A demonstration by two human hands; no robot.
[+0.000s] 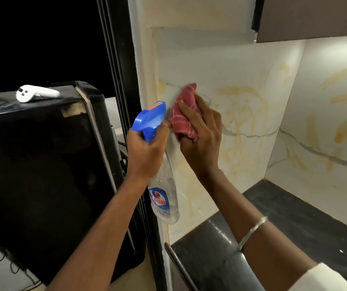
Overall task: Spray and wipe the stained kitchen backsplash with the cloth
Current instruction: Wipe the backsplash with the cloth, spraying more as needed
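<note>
two hands work at the backsplash (242, 114): the right hand (202, 141) presses the red cloth (184, 114) flat against it, fingers spread over it; the left hand (147, 150), just left of the cloth, is wrapped around the upright spray bottle (162, 198).

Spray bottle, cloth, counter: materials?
Spray bottle: clear thin plastic, see-through body, glossy blue plastic trigger head. Cloth: woven fabric, likely cotton, red with white check lines, soft folds. Counter: dark polished stone, probably granite; it reflects light.
</note>
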